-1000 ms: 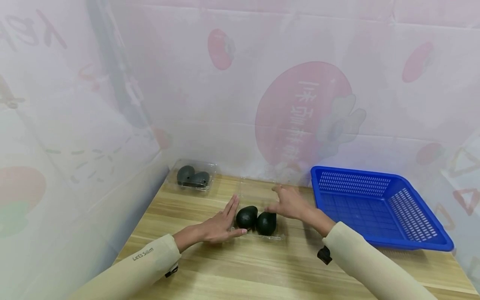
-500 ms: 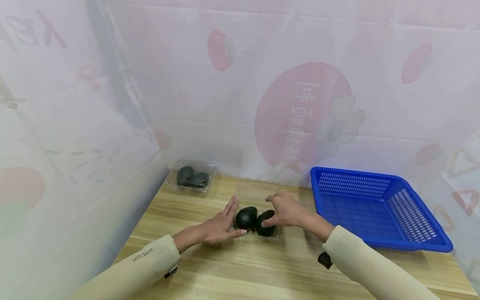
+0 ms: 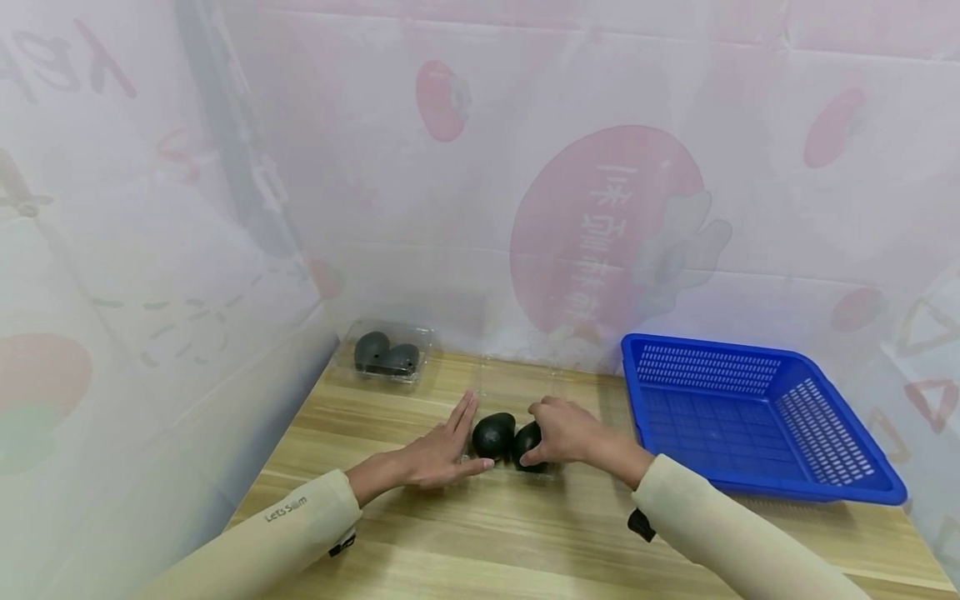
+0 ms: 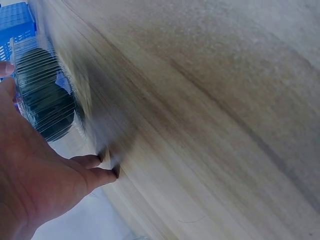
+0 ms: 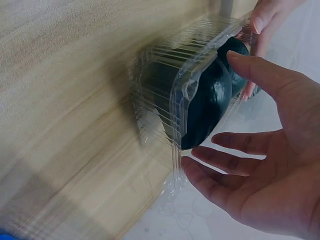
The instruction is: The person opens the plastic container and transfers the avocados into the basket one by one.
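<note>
Here's the right avocado (image 3: 522, 442), sitting in the near box (image 5: 176, 107), and the right hand (image 3: 573, 429) is on it: thumb across the near side, fingers curved round the far end, grasping it where it lies. A second ago that hand was up behind it, by the lid (image 3: 517, 377); half a second ago it was higher on the fruit, with more dark skin showing. Now it's lower and wraps more of it.

Snug beside it, the left avocado (image 3: 492, 436) hasn't budged, and the right one looks to be in the same spot too. The lid lies folded back behind the box, clear plastic flat towards the wall.

Over to the left hand (image 3: 437, 454): same place as before, fingers straight along the box's left side, thumb reaching across the near corner. It's clenched on nothing, simply resting there, with two fingertips down on the table (image 3: 420, 542) in the left wrist view.

Further out, at the back left, the far box (image 3: 420, 335) holds two more avocados (image 3: 401, 358), unchanged. Off to the right, the blue basket (image 3: 712, 433) stands just as it did, and behind everything hangs the printed sheet (image 3: 375, 167).
</note>
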`<state>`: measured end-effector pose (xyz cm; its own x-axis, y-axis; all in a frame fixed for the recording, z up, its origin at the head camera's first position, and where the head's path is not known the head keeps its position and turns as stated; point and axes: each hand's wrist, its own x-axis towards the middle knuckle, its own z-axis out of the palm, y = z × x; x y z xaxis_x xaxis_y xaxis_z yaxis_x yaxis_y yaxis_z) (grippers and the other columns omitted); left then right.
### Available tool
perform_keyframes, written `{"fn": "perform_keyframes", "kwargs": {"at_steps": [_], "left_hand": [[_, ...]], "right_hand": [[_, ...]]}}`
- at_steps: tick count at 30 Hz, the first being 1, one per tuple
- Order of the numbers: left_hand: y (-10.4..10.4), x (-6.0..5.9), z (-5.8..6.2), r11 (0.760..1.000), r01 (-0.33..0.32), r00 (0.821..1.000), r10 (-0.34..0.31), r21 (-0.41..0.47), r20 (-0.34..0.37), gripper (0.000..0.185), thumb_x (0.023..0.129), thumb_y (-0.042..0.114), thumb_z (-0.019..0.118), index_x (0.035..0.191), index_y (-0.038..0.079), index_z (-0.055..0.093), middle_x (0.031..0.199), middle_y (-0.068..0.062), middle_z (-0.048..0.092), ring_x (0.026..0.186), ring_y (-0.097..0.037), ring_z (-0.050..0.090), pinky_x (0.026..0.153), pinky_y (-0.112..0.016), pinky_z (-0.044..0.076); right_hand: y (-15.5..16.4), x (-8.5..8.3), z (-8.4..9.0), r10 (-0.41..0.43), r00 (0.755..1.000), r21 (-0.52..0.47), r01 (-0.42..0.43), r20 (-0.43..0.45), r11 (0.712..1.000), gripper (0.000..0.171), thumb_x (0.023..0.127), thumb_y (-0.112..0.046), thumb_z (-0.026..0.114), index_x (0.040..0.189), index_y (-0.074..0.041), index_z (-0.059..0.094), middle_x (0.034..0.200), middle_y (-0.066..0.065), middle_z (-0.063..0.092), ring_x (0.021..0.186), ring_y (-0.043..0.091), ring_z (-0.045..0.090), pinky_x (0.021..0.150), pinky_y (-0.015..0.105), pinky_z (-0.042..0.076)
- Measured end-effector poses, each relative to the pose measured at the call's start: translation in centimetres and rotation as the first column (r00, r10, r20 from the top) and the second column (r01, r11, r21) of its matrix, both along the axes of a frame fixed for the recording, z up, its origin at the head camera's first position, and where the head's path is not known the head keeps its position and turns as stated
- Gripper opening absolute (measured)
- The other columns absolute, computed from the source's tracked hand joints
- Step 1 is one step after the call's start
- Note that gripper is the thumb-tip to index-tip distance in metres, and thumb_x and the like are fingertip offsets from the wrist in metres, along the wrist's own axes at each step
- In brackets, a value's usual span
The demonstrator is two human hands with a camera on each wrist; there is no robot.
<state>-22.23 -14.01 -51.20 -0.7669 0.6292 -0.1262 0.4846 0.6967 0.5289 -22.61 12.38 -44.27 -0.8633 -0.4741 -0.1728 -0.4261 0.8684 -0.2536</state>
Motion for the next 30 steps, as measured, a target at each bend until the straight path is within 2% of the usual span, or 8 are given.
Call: {"fn": "perform_keyframes", "kwargs": {"at_steps": [8,18,22,30], "left_hand": [[0.0,0.1,0.1,1.0,-0.005,1.0,0.005,-0.002,0.007,0.105,0.105,0.069,0.045,0.169,0.007,-0.01,0.176,-0.014,-0.019,0.158,-0.042,0.024,0.124,-0.066,0.024],[0.0,0.1,0.0,1.0,-0.003,1.0,0.003,-0.003,0.013,0.104,0.106,0.068,0.046,0.169,0.007,-0.01,0.176,-0.014,-0.019,0.159,-0.042,0.023,0.124,-0.065,0.024],[0.0,0.1,0.0,1.0,-0.007,1.0,0.007,0.002,0.015,0.104,0.106,0.068,0.046,0.169,0.007,-0.01,0.176,-0.013,-0.019,0.159,-0.042,0.023,0.124,-0.065,0.024],[0.0,0.1,-0.1,1.0,-0.009,1.0,0.009,0.006,0.005,0.104,0.106,0.067,0.047,0.169,0.007,-0.01,0.177,-0.014,-0.018,0.158,-0.045,0.022,0.124,-0.065,0.024]], "right_hand": [[-0.4,0.1,-0.7,0.03,0.999,0.022,-0.029,-0.024,0.999,0.08,0.078,-0.043,0.095,0.134,0.006,0.067,0.126,0.024,0.067,0.107,0.038,0.069,0.092,0.05,0.059],[-0.8,0.0,-1.3,0.039,0.999,0.0,-0.039,0.009,0.999,0.073,0.079,-0.038,0.095,0.128,0.008,0.068,0.122,0.025,0.068,0.107,0.039,0.067,0.091,0.049,0.059],[-1.0,-0.1,-1.4,0.024,0.999,-0.001,-0.024,0.04,1.0,0.064,0.08,-0.037,0.094,0.121,0.006,0.07,0.116,0.022,0.069,0.104,0.037,0.067,0.089,0.048,0.058],[-1.5,-0.4,-1.2,0.004,0.998,0.009,-0.005,0.067,1.0,0.045,0.08,-0.035,0.094,0.099,-0.002,0.071,0.092,0.01,0.066,0.088,0.029,0.063,0.079,0.045,0.054]]}}
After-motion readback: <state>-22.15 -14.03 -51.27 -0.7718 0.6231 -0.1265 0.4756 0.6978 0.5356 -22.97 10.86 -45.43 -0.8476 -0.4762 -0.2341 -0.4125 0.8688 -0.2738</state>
